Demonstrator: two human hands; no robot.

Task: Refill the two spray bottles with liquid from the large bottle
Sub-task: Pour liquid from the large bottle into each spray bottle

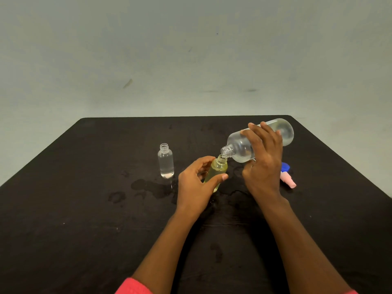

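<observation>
Right hand [263, 158] grips large bottle [244, 148] tipped, long axis sloping down-left from grip, mouth touching neck of yellow spray bottle [218, 169], held tilted in left hand [196, 185]. Clear spray bottle [165, 161] stands upright, left of both grips.

Both forearms [169, 240] reach forward, bare. The left hand [195, 185] curls thumb and fingers round the small bottle [218, 167] — the right hand [264, 160], raised higher with its back to the camera, grips the tipped large bottle [238, 148] from above.

Dim even light, soft focus, faint shadows, wide-angle bending at edges
</observation>
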